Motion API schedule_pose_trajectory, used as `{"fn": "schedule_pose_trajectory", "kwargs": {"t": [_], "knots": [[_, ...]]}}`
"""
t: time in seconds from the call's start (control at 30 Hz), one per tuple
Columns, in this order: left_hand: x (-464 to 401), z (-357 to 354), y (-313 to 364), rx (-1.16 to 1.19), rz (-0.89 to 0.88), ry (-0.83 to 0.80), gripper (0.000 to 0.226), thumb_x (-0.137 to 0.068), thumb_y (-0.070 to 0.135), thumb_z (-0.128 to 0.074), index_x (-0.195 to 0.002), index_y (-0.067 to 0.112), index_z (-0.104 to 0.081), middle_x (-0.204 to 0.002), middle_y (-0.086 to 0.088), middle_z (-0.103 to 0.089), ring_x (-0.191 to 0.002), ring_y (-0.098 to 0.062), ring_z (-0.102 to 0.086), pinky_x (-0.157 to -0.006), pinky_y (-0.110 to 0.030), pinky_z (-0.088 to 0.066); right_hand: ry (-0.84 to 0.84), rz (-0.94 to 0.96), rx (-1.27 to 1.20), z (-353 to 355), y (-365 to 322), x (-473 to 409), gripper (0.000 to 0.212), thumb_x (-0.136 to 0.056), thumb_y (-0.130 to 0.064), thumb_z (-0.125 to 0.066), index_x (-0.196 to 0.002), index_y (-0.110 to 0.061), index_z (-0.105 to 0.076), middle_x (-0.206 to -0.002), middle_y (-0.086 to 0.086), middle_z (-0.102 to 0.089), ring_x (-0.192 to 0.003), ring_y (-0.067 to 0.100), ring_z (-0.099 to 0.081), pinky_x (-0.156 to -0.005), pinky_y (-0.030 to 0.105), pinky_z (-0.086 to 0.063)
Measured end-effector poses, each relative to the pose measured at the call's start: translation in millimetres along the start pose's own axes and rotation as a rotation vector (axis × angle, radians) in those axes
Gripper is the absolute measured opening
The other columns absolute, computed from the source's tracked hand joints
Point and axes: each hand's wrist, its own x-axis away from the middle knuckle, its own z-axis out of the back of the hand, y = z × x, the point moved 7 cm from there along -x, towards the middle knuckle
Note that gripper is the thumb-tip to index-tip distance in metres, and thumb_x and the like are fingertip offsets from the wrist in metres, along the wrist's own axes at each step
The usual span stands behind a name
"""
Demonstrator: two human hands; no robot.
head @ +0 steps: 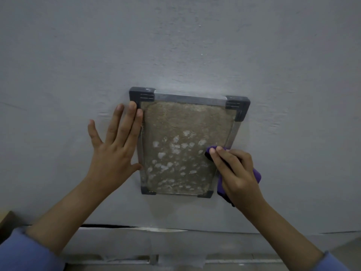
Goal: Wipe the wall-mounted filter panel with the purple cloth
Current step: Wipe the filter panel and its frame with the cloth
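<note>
The filter panel (181,133) hangs on the grey wall, a dusty brown mesh with pale blotches inside a metal frame with dark plastic corners. My left hand (115,147) lies flat against the wall, fingers straight, its fingertips on the panel's left frame edge. My right hand (234,173) grips the bunched purple cloth (257,176) and presses it against the panel's lower right edge. Most of the cloth is hidden under that hand; bits show at the fingertips and below the palm.
The grey wall (195,45) fills most of the view. A horizontal seam with a dark gap (105,225) runs below the panel. A brown edge (7,218) shows at the lower left. Blue sleeves cover both forearms near the bottom corners.
</note>
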Motion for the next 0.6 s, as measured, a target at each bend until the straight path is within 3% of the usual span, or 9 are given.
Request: {"fn": "schedule_pose_trajectory", "kwargs": {"t": [0.2,0.4,0.5,0.6], "knots": [[0.1,-1.8,0.1,0.002,0.0,-0.008,0.152,-0.041,0.047,-0.089,-0.151,0.015,0.011,-0.158,0.001,0.02,-0.147,-0.023,0.005,-0.102,-0.072,-0.005,0.15,0.011,-0.004,8.7,16.0,-13.6,0.035,-0.094,0.002,-0.057,-0.128,0.004,-0.051,-0.127,0.015,-0.05,-0.101,0.032,-0.051,-0.091,0.038,-0.047],[-0.8,0.5,0.3,0.009,0.006,-0.009,0.151,-0.042,0.045,-0.089,-0.15,0.015,0.013,-0.157,0.002,0.023,-0.146,-0.021,0.008,-0.102,-0.072,-0.005,-0.012,0.021,0.0,-19.2,-0.9,28.0,0.048,-0.079,0.003,-0.071,-0.124,0.002,-0.055,-0.121,0.016,-0.062,-0.1,0.03,-0.051,-0.086,0.04,-0.051],[0.5,2.1,0.4,0.008,0.007,-0.012,0.152,-0.042,0.045,-0.089,-0.15,0.016,0.014,-0.157,0.003,0.023,-0.146,-0.02,0.008,-0.103,-0.072,-0.005,-0.029,0.016,-0.033,-15.9,-4.8,34.9,0.035,-0.091,0.0,-0.059,-0.125,0.002,-0.055,-0.12,0.016,-0.063,-0.102,0.031,-0.052,-0.086,0.04,-0.05],[1.3,1.7,0.4,0.016,0.003,-0.011,0.152,-0.041,0.044,-0.089,-0.15,0.016,0.014,-0.157,0.003,0.022,-0.146,-0.02,0.008,-0.103,-0.071,-0.005,0.068,-0.022,-0.062,-5.3,2.7,20.8,0.03,-0.098,-0.004,-0.051,-0.127,0.003,-0.054,-0.125,0.015,-0.056,-0.102,0.032,-0.053,-0.09,0.039,-0.048]]}}
